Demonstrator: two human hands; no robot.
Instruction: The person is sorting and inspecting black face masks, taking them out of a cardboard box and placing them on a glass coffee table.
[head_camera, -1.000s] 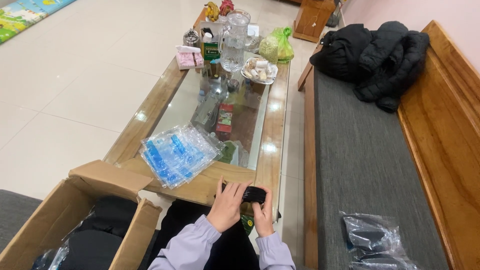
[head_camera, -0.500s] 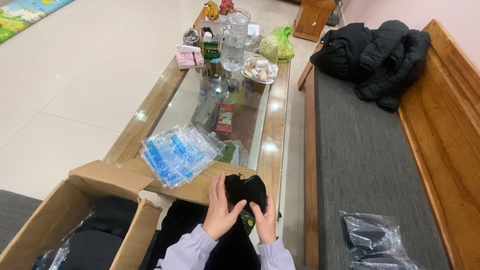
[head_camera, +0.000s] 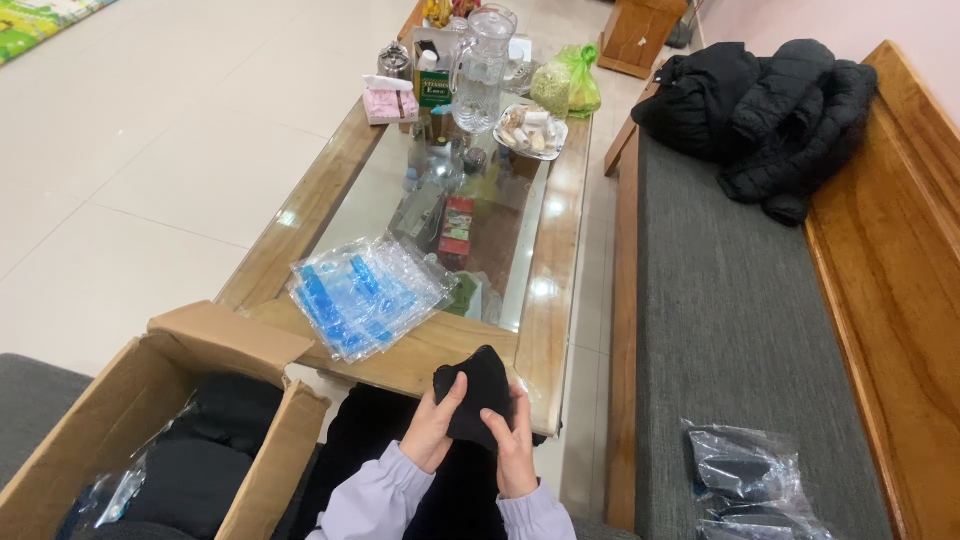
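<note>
- Here, the left hand (head_camera: 437, 428) and right hand (head_camera: 517, 450) are both clamped on a small black folded cloth piece (head_camera: 478, 400), held at the counter's (head_camera: 560, 300) near edge.
- A stack of clear blue-printed plastic bags (head_camera: 365, 292) lies near its near-left corner.
- An open cardboard box (head_camera: 180, 400) stands left.

The hands (head_camera: 478, 432) are working over the near edge of the wood-framed glass tabletop (head_camera: 560, 250), where a bare strip of wood is lying open to their right. Just to their left, a stack of clear plastic bags with blue strips (head_camera: 365, 292) is blocking the near-left corner. An open brown cardboard box (head_camera: 170, 400) is crowding the left side. The far end is being taken up by a clear glass pitcher (head_camera: 482, 70), jars and a plate of pale pieces (head_camera: 530, 130). The tabletop's middle glass is lying open.
</note>
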